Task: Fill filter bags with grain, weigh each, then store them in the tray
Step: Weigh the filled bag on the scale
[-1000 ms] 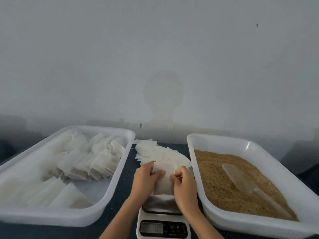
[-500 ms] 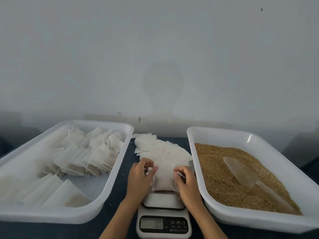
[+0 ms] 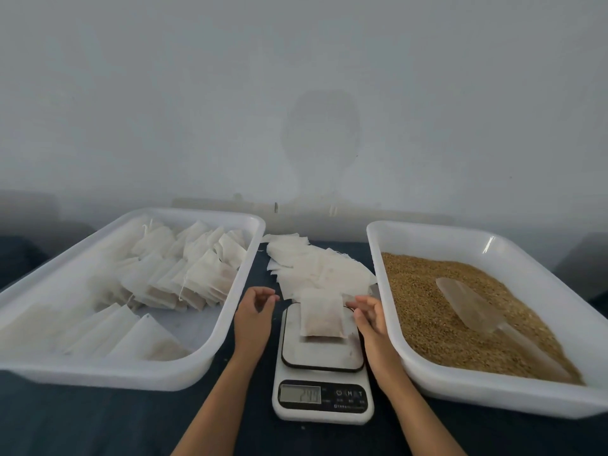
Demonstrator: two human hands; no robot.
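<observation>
A filled white filter bag [image 3: 321, 313] lies flat on the platform of a small white digital scale [image 3: 322, 370], whose display is lit. My left hand [image 3: 252, 315] hovers just left of the scale, fingers loosely curled, holding nothing. My right hand [image 3: 370, 319] hovers at the scale's right edge, fingers relaxed, apart from the bag. A pile of empty filter bags [image 3: 316, 268] lies on the table behind the scale. On the left, a white tray [image 3: 210, 350] holds several filled bags [image 3: 194, 274]. On the right, another white tray [image 3: 427, 366] holds brown grain [image 3: 427, 311].
A clear plastic scoop [image 3: 473, 304] lies on the grain. The table has a dark blue cover [image 3: 82, 419]. A pale wall stands close behind the trays.
Both hands held the filled bag above the scale, lowered it onto the platform, then let go and drew apart to either side. The display now shows a reading.
</observation>
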